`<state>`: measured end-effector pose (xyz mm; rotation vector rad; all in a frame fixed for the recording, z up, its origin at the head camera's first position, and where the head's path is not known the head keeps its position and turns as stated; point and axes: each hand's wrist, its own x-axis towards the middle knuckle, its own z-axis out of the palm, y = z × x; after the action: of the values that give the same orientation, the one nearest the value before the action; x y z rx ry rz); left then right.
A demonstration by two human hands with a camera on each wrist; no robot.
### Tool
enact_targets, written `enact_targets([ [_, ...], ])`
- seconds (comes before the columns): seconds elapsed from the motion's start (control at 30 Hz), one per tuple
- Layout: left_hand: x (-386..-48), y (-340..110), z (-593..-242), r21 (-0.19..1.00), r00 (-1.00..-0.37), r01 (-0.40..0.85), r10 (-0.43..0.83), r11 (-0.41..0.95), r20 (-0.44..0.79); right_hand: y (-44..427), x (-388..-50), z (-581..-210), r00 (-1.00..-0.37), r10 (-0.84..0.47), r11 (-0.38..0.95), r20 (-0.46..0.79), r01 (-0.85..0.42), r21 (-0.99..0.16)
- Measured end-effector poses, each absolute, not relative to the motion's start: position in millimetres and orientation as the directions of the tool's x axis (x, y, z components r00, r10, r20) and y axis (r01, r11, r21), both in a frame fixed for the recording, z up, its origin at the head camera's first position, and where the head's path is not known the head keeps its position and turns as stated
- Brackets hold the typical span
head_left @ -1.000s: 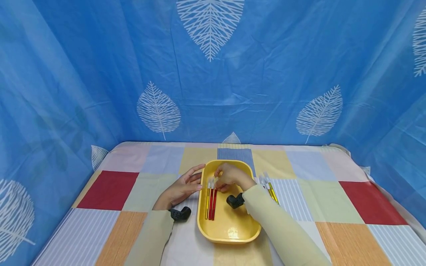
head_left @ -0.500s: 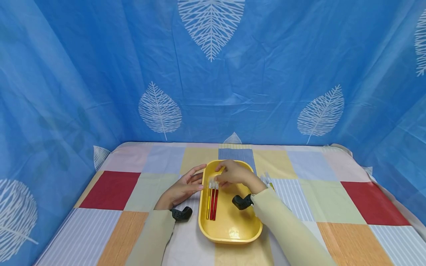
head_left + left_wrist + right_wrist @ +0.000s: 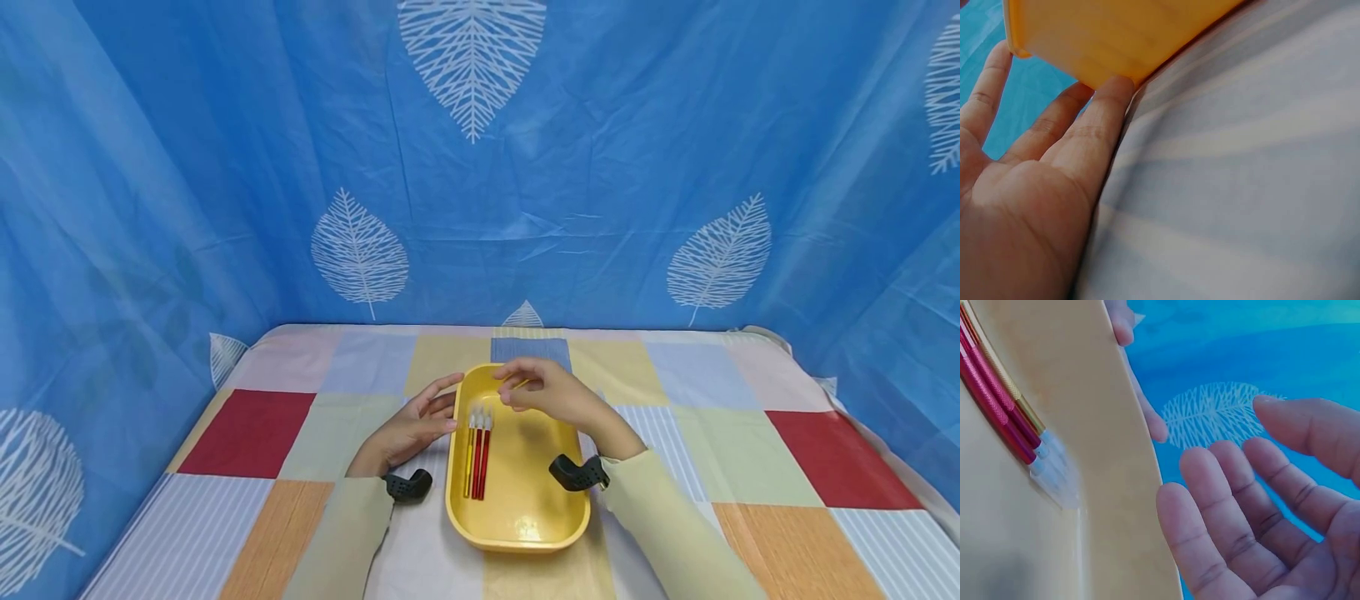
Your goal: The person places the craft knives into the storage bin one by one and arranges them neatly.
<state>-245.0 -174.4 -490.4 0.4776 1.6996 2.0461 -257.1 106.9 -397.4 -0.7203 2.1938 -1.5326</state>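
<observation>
The yellow tray point(image 3: 525, 508) stands between both hands. Along its left side lie a gold craft knife point(image 3: 468, 467) and two red craft knives point(image 3: 486, 458), side by side, clear-capped ends pointing away. Knurled metal grips show on them in the right wrist view. My left hand point(image 3: 408, 429) rests its fingertips against the tray's left outer wall, fingers extended; the left wrist view shows them touching the wall point(image 3: 1116, 44). Over the far right part of the tray hovers my right hand point(image 3: 555, 396), fingers loosely bent, holding nothing, apart from the knives.
A patchwork cloth point(image 3: 360, 417) covers the table. Blue curtains point(image 3: 570, 208) with white leaf prints hang behind and on both sides. To the right of the tray, the right forearm point(image 3: 667, 517) hides most of what lies on the cloth there.
My right hand has drawn back from the capped ends of the knives, up and to the right. My left hand stays at the tray's wall. The knives lie nearly as before.
</observation>
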Motion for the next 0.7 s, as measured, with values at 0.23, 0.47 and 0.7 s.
enact_targets([
  [0.23,-246.0,-171.0,-492.7,0.981,-0.846,-0.110,0.533,-0.161,-0.008,125.5,-248.1,-398.3,-0.814,-0.575,0.270,0.082,-0.283,-0.920],
  [0.47,-245.0,-175.7,-493.9,0.981,-0.840,-0.103,0.543,-0.164,0.002,136.7,-242.4,-398.7,-0.814,-0.566,0.249,0.131,-0.320,-0.914],
  [0.7,-244.9,-176.3,-491.9,0.980,-0.835,-0.092,0.549,-0.176,0.020,151.2,-237.0,-397.6,-0.822,-0.531,0.218,0.203,-0.365,-0.905],
])
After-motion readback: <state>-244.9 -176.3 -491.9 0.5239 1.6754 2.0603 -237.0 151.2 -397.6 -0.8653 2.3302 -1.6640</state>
